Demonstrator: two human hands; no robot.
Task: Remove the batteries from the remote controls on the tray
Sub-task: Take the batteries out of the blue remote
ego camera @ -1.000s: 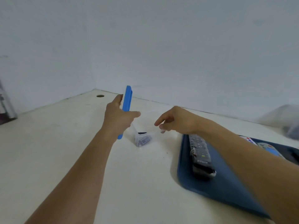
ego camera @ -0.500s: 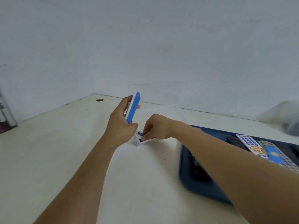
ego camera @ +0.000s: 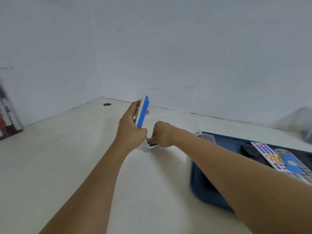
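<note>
Head view of a white counter (ego camera: 70,166) set in the corner of two pale walls. The left hand (ego camera: 130,130) grips a blue and white remote (ego camera: 142,111) and holds it nearly upright above the counter, blue edge toward the camera, fingers wrapped round its lower half and thumb behind it. The right hand (ego camera: 161,135) reaches down with curled fingers into a small clear plastic box (ego camera: 149,146) standing on the counter just below the left hand; its fingertips sit at the box's open top, where a small dark item shows, though what they pinch cannot be made out. A clear lid (ego camera: 166,100) rises behind both hands, hard to trace against the wall.

To the right lies a dark blue tray (ego camera: 202,188) on the counter, partly covered by the right forearm. On the tray rest a white remote with blue and orange buttons (ego camera: 268,155), just beside it a grey remote with a blue panel (ego camera: 292,163), a black remote (ego camera: 249,150) on the far side of the white one, and a grey keypad remote (ego camera: 208,137) near the tray's far edge.

A round cable hole (ego camera: 107,104) pierces the counter near the corner. At the left margin stands a blurred dark object (ego camera: 7,114).
</note>
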